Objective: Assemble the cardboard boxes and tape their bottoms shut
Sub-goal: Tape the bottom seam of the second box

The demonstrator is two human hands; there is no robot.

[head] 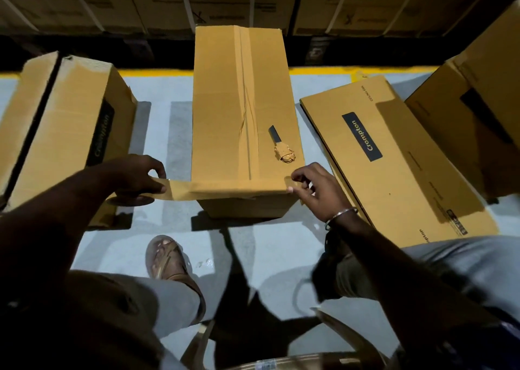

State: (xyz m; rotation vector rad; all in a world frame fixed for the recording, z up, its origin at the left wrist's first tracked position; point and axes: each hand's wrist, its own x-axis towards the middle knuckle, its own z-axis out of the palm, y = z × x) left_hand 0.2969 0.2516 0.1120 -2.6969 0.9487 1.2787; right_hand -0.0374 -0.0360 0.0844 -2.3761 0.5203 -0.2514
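The box (242, 111) stands on the floor (281, 246) before the person, bottom up, its long seam already taped. The left hand (135, 177) grips the tape roll (130, 201), thumb pinching the strip (180, 191) — the right hand (315, 188) pinches its end over the near-right corner. Next, I judge: press flat, then cut — the wrapped blade (282, 147) lies near that corner. Flattened cartons (394, 156) wait at right, an assembled box (70, 122) at left.

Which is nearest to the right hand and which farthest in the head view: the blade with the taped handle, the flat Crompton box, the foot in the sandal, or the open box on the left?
Measured from the right hand:
1. Blade with the taped handle, just up-left on the middle box.
2. Flat Crompton box, to its right.
3. Foot in the sandal, down-left on the floor.
4. Open box on the left, far left.
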